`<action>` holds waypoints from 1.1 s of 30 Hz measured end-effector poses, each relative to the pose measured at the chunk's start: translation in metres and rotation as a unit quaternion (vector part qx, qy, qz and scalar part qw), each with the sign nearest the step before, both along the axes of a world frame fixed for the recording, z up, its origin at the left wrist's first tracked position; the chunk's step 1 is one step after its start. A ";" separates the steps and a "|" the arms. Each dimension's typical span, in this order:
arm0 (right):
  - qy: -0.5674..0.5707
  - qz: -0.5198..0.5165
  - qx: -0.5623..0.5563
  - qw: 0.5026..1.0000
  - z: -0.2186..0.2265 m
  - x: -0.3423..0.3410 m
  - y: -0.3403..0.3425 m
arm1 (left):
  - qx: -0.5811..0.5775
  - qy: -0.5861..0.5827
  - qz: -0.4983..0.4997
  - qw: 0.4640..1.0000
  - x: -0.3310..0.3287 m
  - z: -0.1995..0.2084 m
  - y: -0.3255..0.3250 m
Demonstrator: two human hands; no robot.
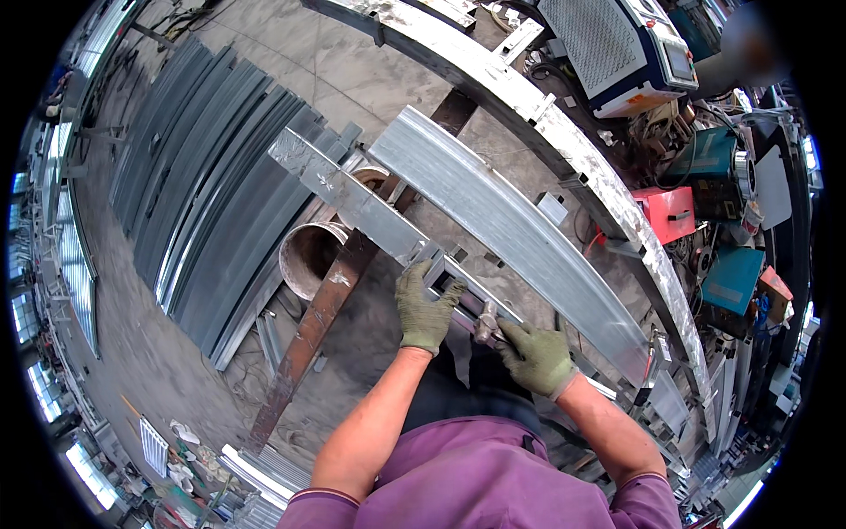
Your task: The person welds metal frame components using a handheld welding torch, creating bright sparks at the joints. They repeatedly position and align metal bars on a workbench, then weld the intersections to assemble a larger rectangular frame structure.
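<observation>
A long grey metal profile (pixel 352 201) lies slantwise in front of me, from the upper left toward my body. Its near part shows a dark rectangular opening. My left hand (pixel 425 309), in a green work glove, grips the profile beside that opening, thumb apart from the fingers. My right hand (pixel 536 357), gloved alike, is closed round a hammer, whose steel head (pixel 486 324) is at the profile's near edge. Most of the handle is hidden by the glove. To the right, a wider galvanized metal beam (pixel 502 234) runs alongside.
Many grey metal strips (pixel 207 203) lie stacked at left. A rusty steel bar (pixel 313 339) and a round pipe end (pixel 308 260) are below the profile. A long steel rail (pixel 546 145) curves past at right, with a white machine (pixel 608 53) and a red box (pixel 665 214) beyond.
</observation>
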State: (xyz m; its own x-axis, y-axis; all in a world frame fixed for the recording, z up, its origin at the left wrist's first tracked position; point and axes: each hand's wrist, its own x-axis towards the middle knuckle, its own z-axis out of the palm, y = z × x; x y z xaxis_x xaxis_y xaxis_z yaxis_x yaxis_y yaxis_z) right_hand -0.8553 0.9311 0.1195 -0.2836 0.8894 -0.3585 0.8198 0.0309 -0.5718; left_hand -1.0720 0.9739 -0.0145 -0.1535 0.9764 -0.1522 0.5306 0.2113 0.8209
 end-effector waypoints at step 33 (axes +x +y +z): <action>-0.204 -0.032 0.132 0.969 -0.150 0.106 0.080 | 0.032 0.044 0.014 0.998 0.008 0.011 -0.001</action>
State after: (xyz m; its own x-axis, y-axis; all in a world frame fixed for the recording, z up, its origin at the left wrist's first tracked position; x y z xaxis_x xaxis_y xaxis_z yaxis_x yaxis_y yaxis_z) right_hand -0.7494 1.0113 -0.0308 -0.1068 0.9768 -0.1859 0.9812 0.0733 -0.1786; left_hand -1.0637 0.9733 -0.0038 -0.1909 0.9788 -0.0741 0.5952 0.1755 0.7842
